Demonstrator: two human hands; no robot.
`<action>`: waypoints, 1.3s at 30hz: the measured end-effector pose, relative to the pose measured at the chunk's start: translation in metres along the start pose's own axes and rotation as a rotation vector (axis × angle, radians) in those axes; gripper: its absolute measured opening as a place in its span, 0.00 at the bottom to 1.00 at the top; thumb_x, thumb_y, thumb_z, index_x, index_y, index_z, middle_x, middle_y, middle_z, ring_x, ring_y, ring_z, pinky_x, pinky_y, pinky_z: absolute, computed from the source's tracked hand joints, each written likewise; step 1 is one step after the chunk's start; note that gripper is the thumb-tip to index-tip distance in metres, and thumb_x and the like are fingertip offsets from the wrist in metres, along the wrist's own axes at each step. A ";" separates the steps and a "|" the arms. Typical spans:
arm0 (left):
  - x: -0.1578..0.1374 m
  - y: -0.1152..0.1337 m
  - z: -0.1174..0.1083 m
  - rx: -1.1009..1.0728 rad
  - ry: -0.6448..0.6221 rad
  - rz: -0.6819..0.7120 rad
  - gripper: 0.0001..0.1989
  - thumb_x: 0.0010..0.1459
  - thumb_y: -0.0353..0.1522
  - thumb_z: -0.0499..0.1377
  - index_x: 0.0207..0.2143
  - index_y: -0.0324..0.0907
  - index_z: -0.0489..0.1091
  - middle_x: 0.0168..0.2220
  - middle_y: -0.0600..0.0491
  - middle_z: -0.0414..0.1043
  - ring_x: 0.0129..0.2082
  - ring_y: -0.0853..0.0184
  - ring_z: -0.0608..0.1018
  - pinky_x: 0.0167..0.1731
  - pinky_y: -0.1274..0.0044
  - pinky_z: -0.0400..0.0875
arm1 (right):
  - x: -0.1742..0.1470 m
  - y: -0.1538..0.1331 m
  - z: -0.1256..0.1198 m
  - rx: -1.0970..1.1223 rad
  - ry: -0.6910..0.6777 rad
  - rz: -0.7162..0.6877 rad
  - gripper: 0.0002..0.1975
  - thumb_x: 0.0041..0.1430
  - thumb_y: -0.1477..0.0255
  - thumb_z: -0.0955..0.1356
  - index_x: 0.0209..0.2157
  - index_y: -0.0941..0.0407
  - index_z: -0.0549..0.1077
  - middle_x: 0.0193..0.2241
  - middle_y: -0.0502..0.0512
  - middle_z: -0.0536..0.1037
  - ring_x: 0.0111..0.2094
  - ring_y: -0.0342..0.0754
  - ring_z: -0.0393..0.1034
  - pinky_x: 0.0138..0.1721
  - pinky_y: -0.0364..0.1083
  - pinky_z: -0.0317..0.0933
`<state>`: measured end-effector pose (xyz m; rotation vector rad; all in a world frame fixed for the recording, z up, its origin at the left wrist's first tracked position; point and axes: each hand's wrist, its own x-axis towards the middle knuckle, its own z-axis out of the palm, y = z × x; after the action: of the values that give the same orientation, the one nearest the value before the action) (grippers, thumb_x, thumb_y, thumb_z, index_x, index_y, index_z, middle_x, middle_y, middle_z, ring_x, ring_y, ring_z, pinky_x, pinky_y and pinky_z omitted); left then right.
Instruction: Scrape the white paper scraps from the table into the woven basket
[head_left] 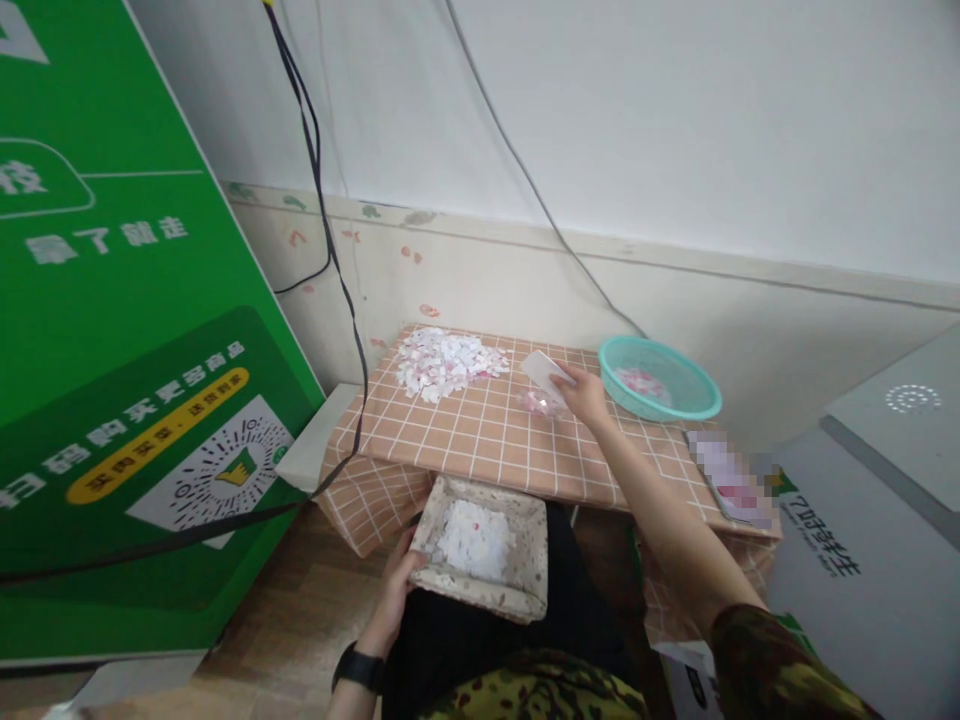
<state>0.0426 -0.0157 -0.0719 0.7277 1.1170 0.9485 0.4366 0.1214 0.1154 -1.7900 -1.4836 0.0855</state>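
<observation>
My left hand (pixel 399 575) grips the left rim of a speckled, off-white shallow tray (pixel 491 594), which rests over my lap against the table's front edge. Inside the tray lies a layer of small white pieces (pixel 474 540) with one reddish spot among them. Over the table, my right hand (pixel 586 394) is closed on a flat white card-like piece (pixel 544 370), tilted above some small pink-and-white pieces (pixel 541 403). A heap of small white and pinkish flat pieces (pixel 446 362) is spread on the table's far left. What exactly the pieces are, I cannot tell.
A brown checked cloth covers the table (pixel 487 430). At its back right stands a turquoise basket (pixel 679 408) holding pink-and-white pieces. A phone (pixel 727 480) lies near the right edge. Dark cables (pixel 319 180) hang at left before a green cabinet (pixel 135 300); a grey appliance (pixel 870 500) stands right.
</observation>
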 end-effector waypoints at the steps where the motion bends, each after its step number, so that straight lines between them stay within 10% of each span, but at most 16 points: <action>1: 0.000 -0.001 0.000 -0.002 0.004 -0.003 0.30 0.43 0.41 0.65 0.51 0.42 0.74 0.43 0.48 0.80 0.43 0.49 0.79 0.40 0.65 0.72 | 0.001 -0.002 -0.002 0.015 0.033 -0.006 0.23 0.61 0.67 0.66 0.54 0.61 0.76 0.49 0.65 0.80 0.49 0.56 0.76 0.50 0.50 0.64; 8: 0.001 -0.007 -0.002 -0.032 -0.011 0.016 0.28 0.45 0.39 0.64 0.52 0.43 0.73 0.45 0.49 0.80 0.45 0.50 0.79 0.38 0.68 0.72 | -0.049 -0.041 0.008 0.011 -0.021 -0.070 0.17 0.62 0.58 0.65 0.39 0.58 0.77 0.34 0.60 0.81 0.35 0.53 0.74 0.39 0.48 0.64; 17: -0.005 0.006 0.012 -0.022 -0.009 0.021 0.31 0.40 0.33 0.62 0.51 0.37 0.76 0.37 0.48 0.82 0.34 0.55 0.79 0.33 0.70 0.70 | -0.100 -0.034 0.052 0.137 -0.050 -0.140 0.16 0.64 0.62 0.63 0.47 0.57 0.72 0.47 0.63 0.79 0.47 0.58 0.73 0.48 0.56 0.64; 29: -0.021 0.003 0.011 -0.050 -0.037 0.076 0.31 0.46 0.35 0.64 0.56 0.40 0.74 0.49 0.46 0.81 0.47 0.50 0.79 0.44 0.67 0.71 | -0.057 -0.060 0.082 -0.002 -0.004 0.109 0.20 0.63 0.63 0.61 0.44 0.62 0.76 0.39 0.67 0.81 0.40 0.58 0.73 0.41 0.50 0.62; 39: -0.022 -0.002 0.008 0.056 0.020 0.132 0.29 0.44 0.37 0.62 0.52 0.42 0.76 0.52 0.46 0.79 0.56 0.43 0.72 0.52 0.62 0.67 | -0.028 -0.090 0.107 0.096 0.006 0.005 0.20 0.64 0.61 0.59 0.45 0.60 0.74 0.36 0.63 0.81 0.36 0.54 0.72 0.36 0.47 0.60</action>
<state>0.0478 -0.0364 -0.0628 0.8473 1.1273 1.0415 0.3009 0.1536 0.0845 -1.7159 -1.4470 0.1510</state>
